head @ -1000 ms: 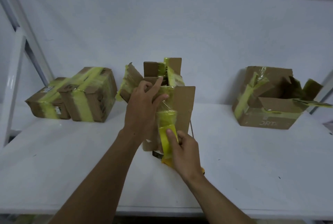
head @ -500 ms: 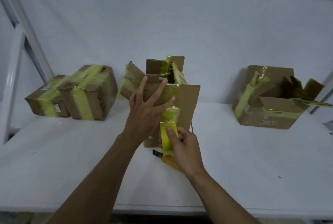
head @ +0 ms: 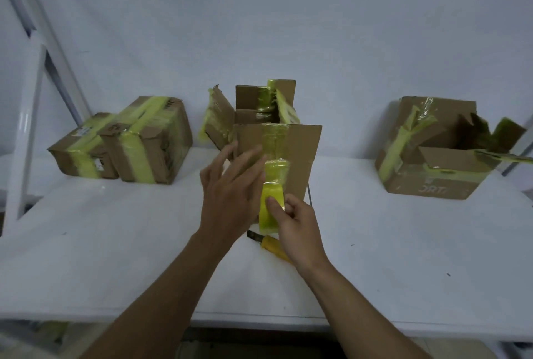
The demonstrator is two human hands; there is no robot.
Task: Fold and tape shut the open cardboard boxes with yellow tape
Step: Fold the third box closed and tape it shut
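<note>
Left hand (head: 230, 194), open, has slid down the box (head: 300, 156) flap; right hand (head: 294, 223) pinches tape (head: 269, 205); sealing unfinished.

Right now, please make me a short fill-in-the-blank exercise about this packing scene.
The right hand pinches a strip of ____ tape.
The taped boxes at the left number ____.
The far-right box is not sealed but ____.
Missing words: yellow, two, open.

right hand (head: 298, 220) pinches yellow tape (head: 271, 203) on open box (head: 300, 156); left hand (head: 230, 191) spread
</note>
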